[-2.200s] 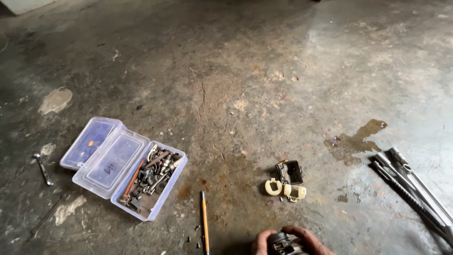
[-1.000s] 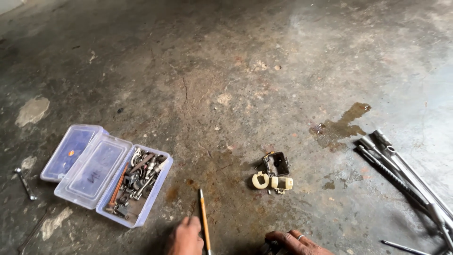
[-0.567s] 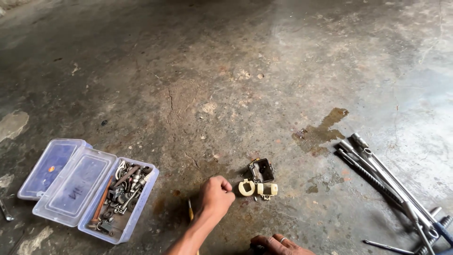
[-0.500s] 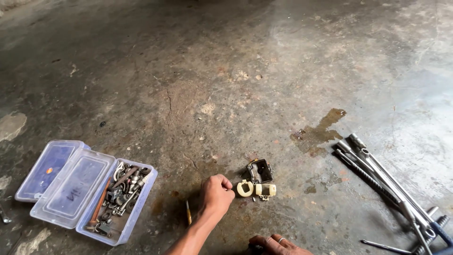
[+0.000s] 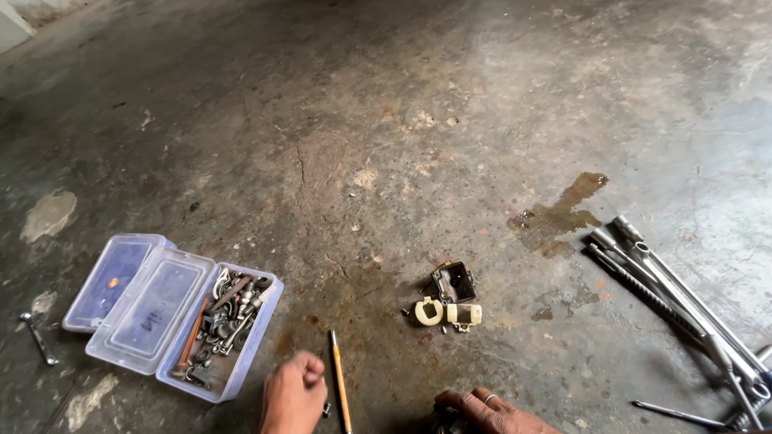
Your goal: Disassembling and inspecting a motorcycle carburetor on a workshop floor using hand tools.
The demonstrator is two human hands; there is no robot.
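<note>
Head view: your left hand [image 5: 293, 395] sits low on the concrete floor [image 5: 386, 145], fingers curled into a loose fist, knuckles up; whether it pinches anything, can't tell. Just right of it lies a thin orange-handled screwdriver [image 5: 340, 381], nearly touching, tip pointing away from you. A small dark bit [image 5: 326, 411] lies between that hand and the screwdriver. Your right hand [image 5: 492, 408] is at the bottom edge, ring on one finger, fingers draped over a dark part [image 5: 441, 419] that is mostly cut off; grip unclear. Ahead of the right hand, well apart: a cream plastic piece [image 5: 447, 312] and a small black housing [image 5: 454, 282], touching. Left of your left hand, close by, an open clear blue box [image 5: 153, 309] with screws and metal bits. Far right, long metal socket wrenches [image 5: 683, 301]. Far left, a small spanner [image 5: 38, 338].
</note>
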